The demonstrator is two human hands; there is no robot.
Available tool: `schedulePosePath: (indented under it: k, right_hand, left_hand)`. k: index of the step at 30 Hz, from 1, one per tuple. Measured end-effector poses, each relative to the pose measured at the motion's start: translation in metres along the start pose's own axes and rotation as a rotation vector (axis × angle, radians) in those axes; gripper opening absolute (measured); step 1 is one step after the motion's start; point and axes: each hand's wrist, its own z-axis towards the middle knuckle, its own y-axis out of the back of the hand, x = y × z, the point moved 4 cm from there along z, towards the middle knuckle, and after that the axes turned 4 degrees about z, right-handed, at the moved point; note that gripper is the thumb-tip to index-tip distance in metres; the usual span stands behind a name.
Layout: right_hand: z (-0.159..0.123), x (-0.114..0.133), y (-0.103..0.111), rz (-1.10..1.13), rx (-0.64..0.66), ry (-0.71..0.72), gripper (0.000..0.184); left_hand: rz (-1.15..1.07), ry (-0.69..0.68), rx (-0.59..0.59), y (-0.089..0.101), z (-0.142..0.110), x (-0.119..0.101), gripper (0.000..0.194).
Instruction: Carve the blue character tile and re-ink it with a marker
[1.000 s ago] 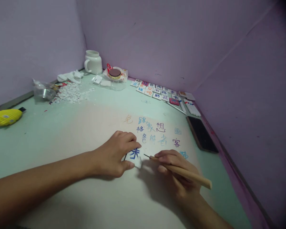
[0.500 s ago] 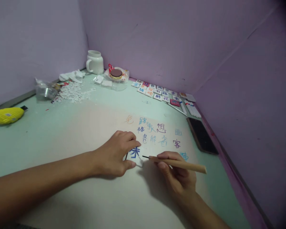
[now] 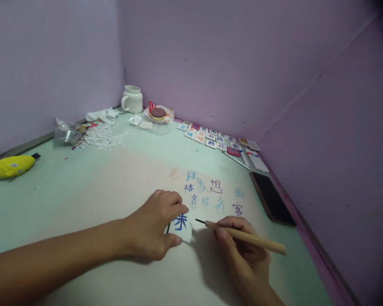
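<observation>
My left hand (image 3: 159, 223) pinches a small white carving block (image 3: 185, 231) flat on the paper, fingers at its far edge and thumb at its near edge. A blue Chinese character is drawn on the block's face, partly covered by the fingers. In my right hand (image 3: 245, 250) is a carving tool (image 3: 255, 240) with a wooden handle, gripped like a pen. Its thin dark tip points left, just off the block's right side. Beyond both hands, the pale paper (image 3: 124, 182) bears several handwritten characters in blue, purple and orange.
A phone (image 3: 272, 197) lies at the right edge, near several character tiles (image 3: 210, 137) and white pens (image 3: 257, 159). White shavings (image 3: 98, 138), a plastic bag (image 3: 67, 132) and a yellow pouch (image 3: 12, 165) lie leftward. A white mug (image 3: 132, 100) stands in the back corner beside a round tin (image 3: 158, 113).
The whole scene sits lower in view as the camera has tilted up. My right hand has drawn the tool's tip slightly rightward from the block. My left hand keeps its hold.
</observation>
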Motion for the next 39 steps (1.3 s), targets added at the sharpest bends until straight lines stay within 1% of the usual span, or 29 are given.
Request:
schedulePosePath:
  k: [5,8,11,13,15,17,18,19,20,22,23,24,26,28,29,30,31,32,33,34,36,38,39]
  right_hand:
    - [0.002,0.0,0.001,0.012,0.05,0.022,0.009]
    - [0.001,-0.002,0.002,0.014,0.078,0.006,0.01]
    - [0.001,-0.003,0.003,0.025,0.067,-0.013,0.01]
    - [0.001,-0.003,0.003,0.032,0.048,-0.019,0.013]
    - [0.003,-0.004,0.003,0.049,0.011,-0.039,0.014]
    - [0.005,-0.007,0.005,0.074,-0.055,-0.097,0.013]
    - [0.007,-0.009,0.006,0.081,-0.101,-0.143,0.012]
    - [0.008,-0.011,0.009,0.082,-0.153,-0.194,0.012]
    - [0.01,-0.014,0.011,0.079,-0.207,-0.248,0.014]
    - [0.013,-0.018,0.016,0.08,-0.293,-0.35,0.023]
    - [0.015,-0.02,0.017,0.093,-0.316,-0.393,0.029]
    - [0.017,-0.022,0.017,0.114,-0.327,-0.427,0.034]
    - [0.019,-0.024,0.017,0.168,-0.324,-0.468,0.04]
    - [0.021,-0.025,0.016,0.214,-0.318,-0.481,0.043]
    - [0.021,-0.026,0.015,0.23,-0.318,-0.479,0.044]
    - [0.022,-0.026,0.015,0.242,-0.319,-0.474,0.044]
    - [0.023,-0.027,0.015,0.251,-0.324,-0.468,0.043]
    - [0.023,-0.027,0.015,0.26,-0.331,-0.464,0.043]
    - [0.024,-0.028,0.015,0.269,-0.337,-0.464,0.043]
    - [0.024,-0.029,0.016,0.278,-0.344,-0.467,0.043]
    - [0.025,-0.03,0.016,0.297,-0.349,-0.476,0.043]
    - [0.026,-0.031,0.015,0.308,-0.349,-0.475,0.044]
    - [0.026,-0.031,0.015,0.31,-0.35,-0.47,0.044]
  left_hand:
    - [-0.006,0.036,0.01,0.003,0.0,-0.002,0.049]
    - [-0.002,0.088,0.059,0.007,0.001,-0.006,0.049]
    - [0.019,0.128,0.095,0.01,0.003,-0.01,0.05]
    - [0.031,0.142,0.098,0.01,0.003,-0.01,0.055]
    - [0.02,0.132,0.075,0.009,0.002,-0.008,0.066]
    - [-0.032,0.093,0.019,0.01,0.0,-0.005,0.079]
    - [-0.073,0.075,-0.028,0.012,-0.001,-0.003,0.082]
    - [-0.124,0.072,-0.085,0.016,-0.002,0.0,0.08]
    - [-0.178,0.086,-0.151,0.021,-0.002,0.004,0.07]
    - [-0.265,0.174,-0.308,0.034,-0.003,0.016,0.042]
    - [-0.285,0.229,-0.379,0.04,-0.003,0.022,0.036]
    - [-0.287,0.281,-0.44,0.045,-0.003,0.028,0.036]
    - [-0.254,0.343,-0.518,0.052,-0.001,0.038,0.035]
    - [-0.212,0.358,-0.563,0.054,0.0,0.045,0.022]
    - [-0.196,0.354,-0.579,0.054,0.0,0.047,0.023]
    - [-0.186,0.345,-0.582,0.053,0.0,0.047,0.031]
    - [-0.176,0.319,-0.571,0.052,0.0,0.046,0.037]
    - [-0.157,0.273,-0.542,0.051,0.0,0.043,0.038]
    - [-0.125,0.212,-0.488,0.049,0.0,0.037,0.035]
    - [-0.076,0.149,-0.411,0.047,0.0,0.03,0.033]
    - [0.054,0.065,-0.225,0.04,-0.001,0.016,0.037]
    - [0.171,0.074,-0.069,0.031,-0.002,0.006,0.047]
    - [0.211,0.096,-0.023,0.028,-0.002,0.003,0.052]
